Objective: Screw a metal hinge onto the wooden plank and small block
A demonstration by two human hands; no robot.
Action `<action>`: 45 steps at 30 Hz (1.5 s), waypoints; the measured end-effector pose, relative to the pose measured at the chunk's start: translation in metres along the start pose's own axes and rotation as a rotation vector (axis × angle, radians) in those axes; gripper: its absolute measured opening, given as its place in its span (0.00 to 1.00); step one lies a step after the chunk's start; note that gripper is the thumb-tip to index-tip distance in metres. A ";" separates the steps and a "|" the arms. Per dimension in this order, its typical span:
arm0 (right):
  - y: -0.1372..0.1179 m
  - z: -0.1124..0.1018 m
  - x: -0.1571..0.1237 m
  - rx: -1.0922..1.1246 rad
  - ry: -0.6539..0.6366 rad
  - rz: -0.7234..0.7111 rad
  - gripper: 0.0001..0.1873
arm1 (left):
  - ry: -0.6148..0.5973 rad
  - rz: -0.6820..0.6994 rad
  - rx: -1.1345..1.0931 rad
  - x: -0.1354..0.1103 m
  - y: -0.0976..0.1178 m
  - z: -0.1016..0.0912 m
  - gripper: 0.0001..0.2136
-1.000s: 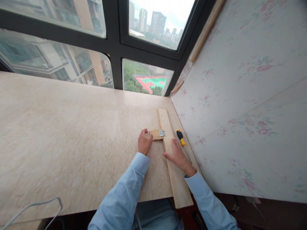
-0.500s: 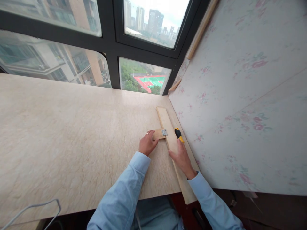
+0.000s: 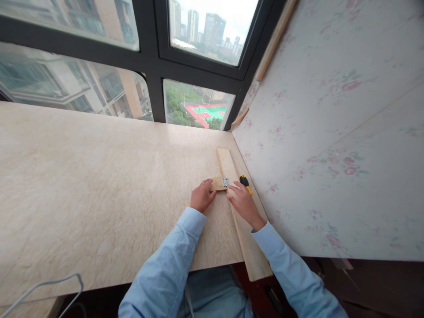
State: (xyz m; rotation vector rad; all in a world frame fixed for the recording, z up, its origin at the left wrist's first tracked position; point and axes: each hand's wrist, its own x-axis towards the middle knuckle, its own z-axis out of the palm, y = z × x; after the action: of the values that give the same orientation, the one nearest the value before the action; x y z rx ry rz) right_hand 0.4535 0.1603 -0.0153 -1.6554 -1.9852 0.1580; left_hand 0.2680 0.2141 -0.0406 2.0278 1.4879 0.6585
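One hinge (image 3: 225,182) links the short block (image 3: 217,183) crosswise to the window-pointing long board (image 3: 247,240), just beyond the loosely spread right hand (image 3: 244,204); the left hand (image 3: 202,197), farther from it, pinches the block's outer end.

A floral-papered wall (image 3: 334,119) adjoins a dark-framed window (image 3: 150,70).
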 end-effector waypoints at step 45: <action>0.014 0.009 0.047 0.009 -0.159 -0.107 0.05 | -0.059 0.086 -0.010 0.023 -0.009 -0.001 0.30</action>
State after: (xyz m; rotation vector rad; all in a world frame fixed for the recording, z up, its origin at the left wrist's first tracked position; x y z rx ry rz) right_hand 0.4568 0.2105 -0.0133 -1.5690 -2.1824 0.2649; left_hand 0.2676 0.2386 -0.0447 2.0946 1.3680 0.6339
